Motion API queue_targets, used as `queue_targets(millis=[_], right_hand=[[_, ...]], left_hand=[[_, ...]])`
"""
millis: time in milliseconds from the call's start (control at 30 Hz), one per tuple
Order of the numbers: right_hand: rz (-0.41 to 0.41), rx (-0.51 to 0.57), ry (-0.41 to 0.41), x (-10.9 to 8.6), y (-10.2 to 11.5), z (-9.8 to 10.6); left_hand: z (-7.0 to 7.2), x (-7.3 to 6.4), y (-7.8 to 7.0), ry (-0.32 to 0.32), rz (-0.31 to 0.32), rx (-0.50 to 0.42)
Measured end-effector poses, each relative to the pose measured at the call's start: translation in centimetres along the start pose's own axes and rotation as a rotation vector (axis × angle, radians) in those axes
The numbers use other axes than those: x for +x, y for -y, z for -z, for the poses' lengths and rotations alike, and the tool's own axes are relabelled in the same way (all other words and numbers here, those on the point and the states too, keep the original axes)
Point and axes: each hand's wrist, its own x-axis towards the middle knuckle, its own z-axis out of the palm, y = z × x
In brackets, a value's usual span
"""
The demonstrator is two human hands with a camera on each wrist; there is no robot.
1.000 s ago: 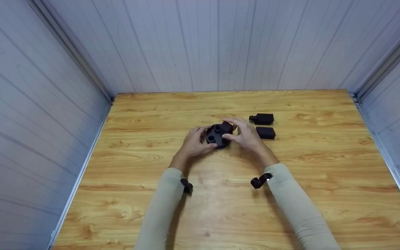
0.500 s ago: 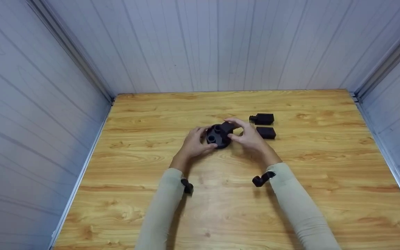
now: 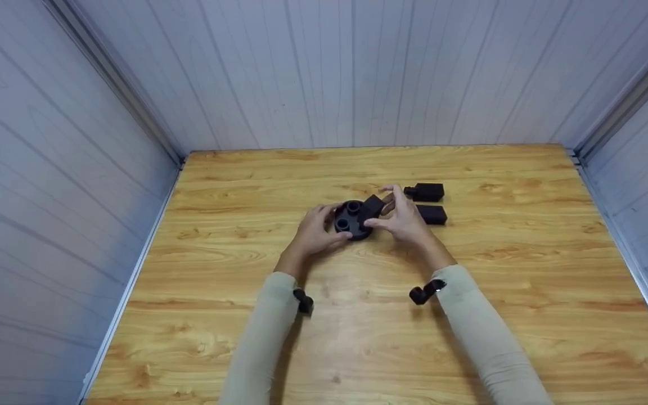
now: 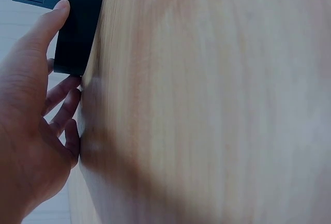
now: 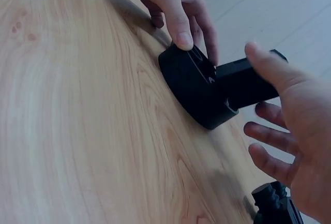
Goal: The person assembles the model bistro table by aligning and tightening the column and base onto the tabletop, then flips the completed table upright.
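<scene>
While the left hand [image 3: 314,231] grips a round base [image 5: 190,87] toward the far edge of the counter [image 3: 346,343], a block [image 3: 371,208] stands on it. The right hand [image 3: 405,223] has loosely parted fingers, thumb touching the block.

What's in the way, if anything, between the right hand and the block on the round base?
Nothing visible. The right hand is right at the block, with no object between them. The left hand holds the opposite side of the round base, and two loose pieces lie farther right.
</scene>
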Motion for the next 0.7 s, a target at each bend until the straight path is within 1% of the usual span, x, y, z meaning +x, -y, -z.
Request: queue_targets(millis=[133, 233, 300, 367, 500, 600, 700], right_hand=[[0.068, 0.070, 0.092, -0.2, -0.4, 0.8], [0.119, 0.116, 0.131, -0.4, -0.4, 1.4], [0.130, 0.128, 0.133, -0.5, -0.4, 1.7], [0.130, 0.132, 0.135, -0.6, -0.4, 1.8], [0.107, 0.138, 0.135, -0.6, -0.6, 1.9], [0.101, 0.120, 0.116, -0.6, -0.7, 1.8], [0.118, 0.080, 0.093, -0.6, -0.7, 1.7]], left_hand=[[0.1, -0.2, -0.6, 0.022, 0.007, -0.001], [0.2, -0.2, -0.9, 0.026, 0.006, 0.004], [0.2, -0.2, -0.9, 0.026, 0.004, -0.004], [-0.1, 0.0, -0.6, 0.021, 0.000, -0.008], [-0.3, 0.2, -0.2, 0.010, -0.004, -0.017], [-0.3, 0.2, -0.4, 0.016, -0.001, -0.012], [-0.3, 0.0, -0.7, 0.024, 0.013, -0.006]])
